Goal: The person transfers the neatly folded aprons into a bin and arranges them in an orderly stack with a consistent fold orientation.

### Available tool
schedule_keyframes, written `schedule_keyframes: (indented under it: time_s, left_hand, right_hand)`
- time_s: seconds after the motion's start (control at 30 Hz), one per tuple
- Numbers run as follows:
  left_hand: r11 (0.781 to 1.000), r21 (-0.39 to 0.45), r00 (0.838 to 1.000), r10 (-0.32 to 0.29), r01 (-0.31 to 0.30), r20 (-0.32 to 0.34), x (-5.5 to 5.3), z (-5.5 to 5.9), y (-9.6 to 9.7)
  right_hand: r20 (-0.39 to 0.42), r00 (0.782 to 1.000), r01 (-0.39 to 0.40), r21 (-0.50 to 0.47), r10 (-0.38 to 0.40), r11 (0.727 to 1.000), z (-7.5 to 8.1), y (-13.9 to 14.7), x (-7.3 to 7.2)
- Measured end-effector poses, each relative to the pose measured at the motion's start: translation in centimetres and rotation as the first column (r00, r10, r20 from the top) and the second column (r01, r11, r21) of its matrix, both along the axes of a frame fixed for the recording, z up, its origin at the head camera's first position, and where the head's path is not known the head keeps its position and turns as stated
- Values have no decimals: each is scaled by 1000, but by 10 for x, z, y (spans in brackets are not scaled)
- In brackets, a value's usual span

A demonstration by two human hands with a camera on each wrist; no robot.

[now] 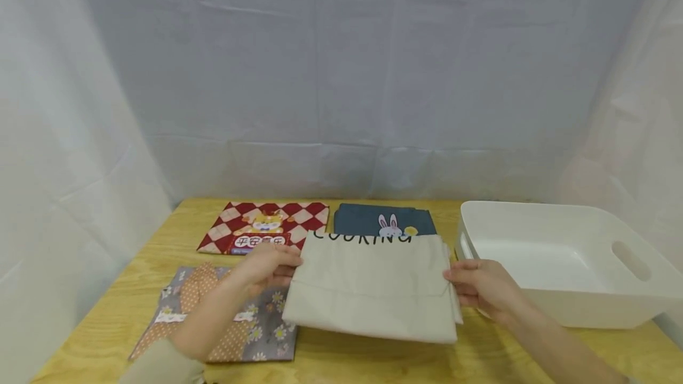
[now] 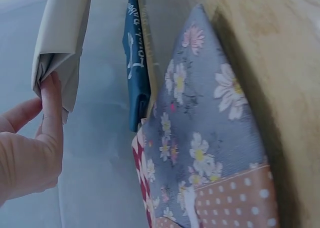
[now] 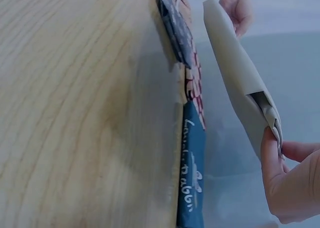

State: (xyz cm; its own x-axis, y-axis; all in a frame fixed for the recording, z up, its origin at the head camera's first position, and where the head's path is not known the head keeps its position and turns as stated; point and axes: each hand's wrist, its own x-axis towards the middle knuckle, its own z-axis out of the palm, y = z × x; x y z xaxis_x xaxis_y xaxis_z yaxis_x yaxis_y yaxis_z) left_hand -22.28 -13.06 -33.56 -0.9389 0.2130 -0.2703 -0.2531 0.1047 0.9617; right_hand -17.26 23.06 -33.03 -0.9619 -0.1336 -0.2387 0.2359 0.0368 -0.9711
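Note:
A folded beige apron [image 1: 373, 289] with black "COOKING" lettering along its far edge is held up above the table between both hands. My left hand [image 1: 269, 268] pinches its left side, fingers at the folded layers in the left wrist view. On the opposite side, my right hand [image 1: 482, 286] grips the edge between thumb and fingers; the right wrist view shows the stacked folds there. Below and left of the apron lies a grey floral folded cloth [image 1: 277, 313] with orange polka-dot parts and white lace, partly behind my left forearm.
Toward the back of the wooden table [image 1: 123, 289] lie a red-and-cream diamond-patterned folded cloth [image 1: 309, 215] and a dark blue folded cloth [image 1: 357, 218] with a rabbit. A white plastic bin [image 1: 576, 307] with handle holes stands at the right. White curtains surround the table.

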Motion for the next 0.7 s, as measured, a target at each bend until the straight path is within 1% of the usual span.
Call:
schedule_keyframes:
  time_s: [0.2, 0.3, 0.37, 0.53, 0.6, 0.7]
  left_hand:
    - [999, 13, 997, -50, 51, -51, -3, 12, 0]
    - [998, 18, 995, -64, 65, -73, -5, 17, 2]
    - [998, 20, 995, -63, 65, -78, -5, 20, 5]
    - [999, 32, 997, -37, 40, -72, -7, 28, 13]
    - [998, 40, 996, -40, 43, -76, -9, 31, 16]
    - [996, 60, 994, -61, 67, -93, -12, 34, 20]
  right_hand:
    - [-9, 1000, -23, -7, 23, 1000, 13, 6, -3]
    - [-15, 999, -30, -1, 30, 1000, 18, 10, -6]
    - [-21, 999, -30, 10, 30, 1000, 19, 13, -8]
    - [-27, 999, -19, 22, 19, 1000, 23, 23, -14]
    - [-33, 999, -18, 24, 18, 1000, 24, 27, -16]
    - [-39, 999, -6, 34, 7, 999, 27, 33, -18]
